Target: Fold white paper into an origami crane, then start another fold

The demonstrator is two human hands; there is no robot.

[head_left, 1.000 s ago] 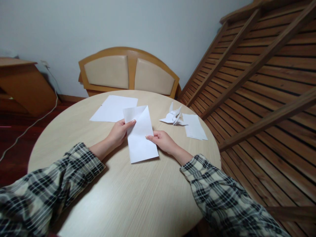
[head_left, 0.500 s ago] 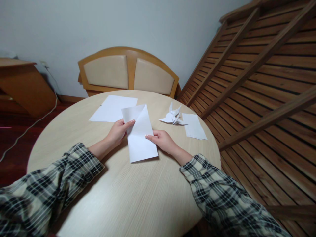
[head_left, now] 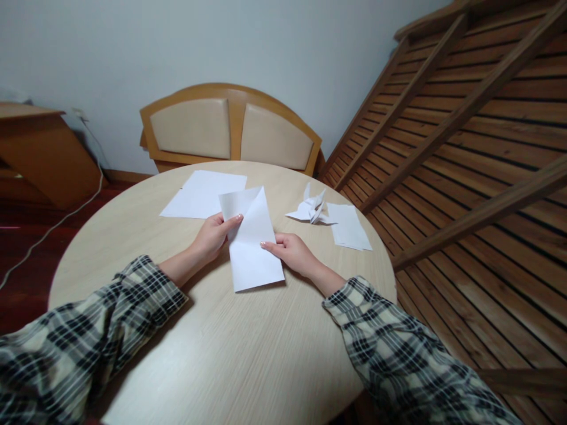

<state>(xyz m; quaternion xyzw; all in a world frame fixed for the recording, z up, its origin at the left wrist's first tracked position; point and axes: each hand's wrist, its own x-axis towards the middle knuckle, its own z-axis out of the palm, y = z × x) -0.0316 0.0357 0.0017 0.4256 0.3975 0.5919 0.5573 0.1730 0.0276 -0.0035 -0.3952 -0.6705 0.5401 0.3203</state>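
A white sheet of paper (head_left: 256, 262) with crease lines is held up between both hands over the table, its near edge tilted toward me. My left hand (head_left: 215, 236) pinches its left edge, thumb on top and fingers hidden behind. On the right edge, lower down, my right hand (head_left: 290, 251) grips it the same way. Beyond the right hand sit folded white paper cranes (head_left: 312, 208), bunched together so I cannot tell how many. Flat white paper (head_left: 195, 195) lies past my left hand.
Smaller white sheets (head_left: 349, 227) lie at the right of the round wooden table (head_left: 212, 348). A padded headboard (head_left: 190, 130) stands behind it. A slatted wooden panel (head_left: 443, 177) leans along the right side. At left are a wooden desk (head_left: 44, 153) and a white cable (head_left: 57, 223).
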